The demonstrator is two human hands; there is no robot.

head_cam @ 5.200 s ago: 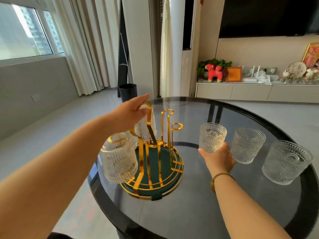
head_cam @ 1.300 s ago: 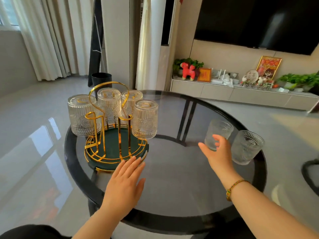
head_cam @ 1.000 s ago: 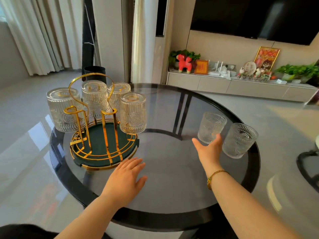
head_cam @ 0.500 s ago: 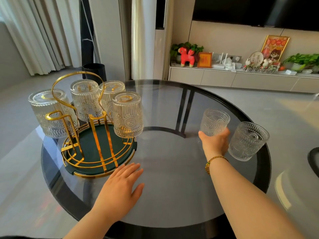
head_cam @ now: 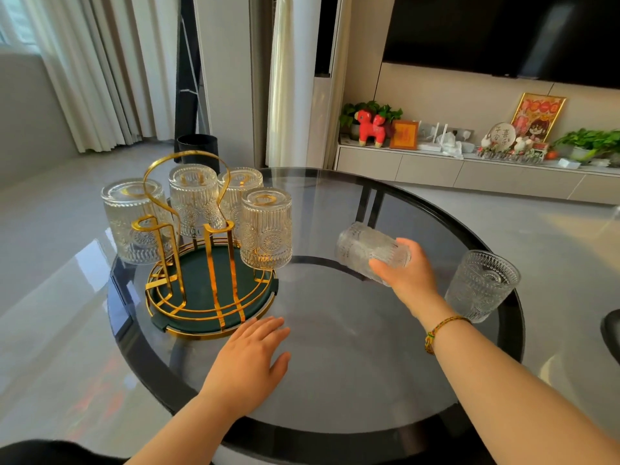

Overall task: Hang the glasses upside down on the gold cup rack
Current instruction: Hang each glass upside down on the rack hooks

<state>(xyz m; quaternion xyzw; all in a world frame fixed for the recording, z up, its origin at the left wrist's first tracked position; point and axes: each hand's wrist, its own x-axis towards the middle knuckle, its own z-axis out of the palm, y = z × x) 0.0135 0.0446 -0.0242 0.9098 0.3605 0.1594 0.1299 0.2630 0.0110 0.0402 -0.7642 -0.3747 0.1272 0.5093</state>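
Note:
The gold cup rack (head_cam: pixel 214 290) with a dark green base stands on the left of the round glass table (head_cam: pixel 335 364). Several patterned glasses hang on it upside down, the nearest one (head_cam: pixel 266 229) at its right side. My right hand (head_cam: pixel 407 273) grips another glass (head_cam: pixel 364 248), lifted and tipped on its side, blurred by motion, to the right of the rack. One more glass (head_cam: pixel 481 285) stands upright near the table's right edge. My left hand (head_cam: pixel 250 359) lies flat on the table, fingers apart, just in front of the rack's base.
A black bin (head_cam: pixel 198 149) stands on the floor behind the table. A low cabinet (head_cam: pixel 469 172) with ornaments and plants runs along the far wall under a television. Curtains hang at the left. A dark object (head_cam: pixel 612 330) shows at the right edge.
My right hand closed on the upright glass, lifted it off the table and tipped it sideways toward the rack. The left hand stayed flat by the rack's base.

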